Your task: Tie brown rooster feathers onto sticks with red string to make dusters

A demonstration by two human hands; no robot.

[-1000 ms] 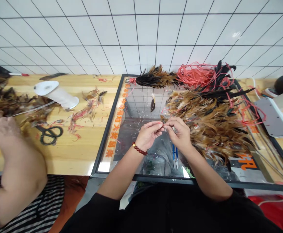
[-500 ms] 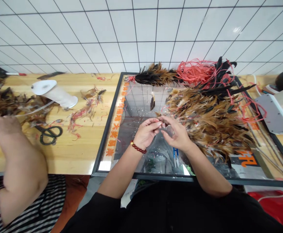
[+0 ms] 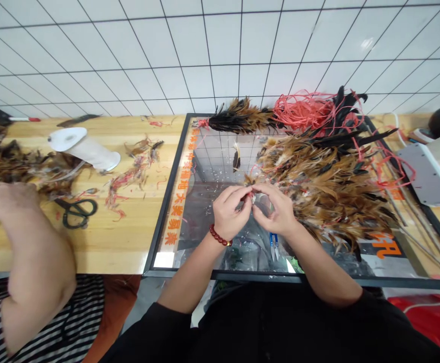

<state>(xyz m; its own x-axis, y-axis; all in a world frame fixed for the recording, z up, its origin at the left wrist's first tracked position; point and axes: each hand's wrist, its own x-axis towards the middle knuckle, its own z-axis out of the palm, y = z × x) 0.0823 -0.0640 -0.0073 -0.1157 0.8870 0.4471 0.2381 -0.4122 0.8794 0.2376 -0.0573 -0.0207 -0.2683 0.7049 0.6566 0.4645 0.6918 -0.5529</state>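
My left hand (image 3: 230, 210) and my right hand (image 3: 278, 209) meet fingertip to fingertip above the glass-topped board. Both are closed in a pinch on a small feather bunch (image 3: 248, 179), whose brown tips poke out beyond the fingers. A bit of white and pink shows between the thumbs; the rest is covered by my fingers. Just right of my right hand spreads a big pile of brown feathers (image 3: 329, 186). Below the hands lie blue thread snips (image 3: 273, 244). A single dark feather (image 3: 237, 159) rests on the glass beyond them.
A tied feather bundle (image 3: 238, 117) and a tangle of pink string (image 3: 303, 112) lie along the back. To the left are a white spool (image 3: 91, 148), black-handled scissors (image 3: 79, 212) and feather scraps. A co-worker's arm (image 3: 34, 247) reaches in at far left.
My right fingers have closed in, so both hands' fingertips now touch. My left hand has turned at the wrist and shifted slightly right. The co-worker's hand has moved slightly.
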